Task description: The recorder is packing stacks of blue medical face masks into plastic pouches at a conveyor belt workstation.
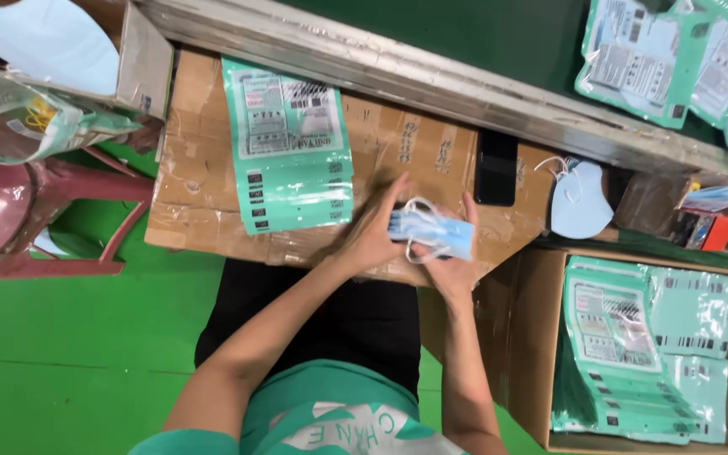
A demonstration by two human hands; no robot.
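- Over the flattened brown cardboard sheet point(204, 202) serving as table: small stack of pale blue pleated face masks point(431, 233), long axis left-right.
- Left hand point(372, 240) closed on its left end; right hand point(452, 265) grips beneath, equally near.
- Teal printed pouches point(288, 143) lie leftward.

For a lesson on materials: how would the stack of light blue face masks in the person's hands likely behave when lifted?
The masks probably feel light and floppy: thin, and both hands steady them. White ear loops hang loose and may snag. Stacked loosely, they may slide apart.
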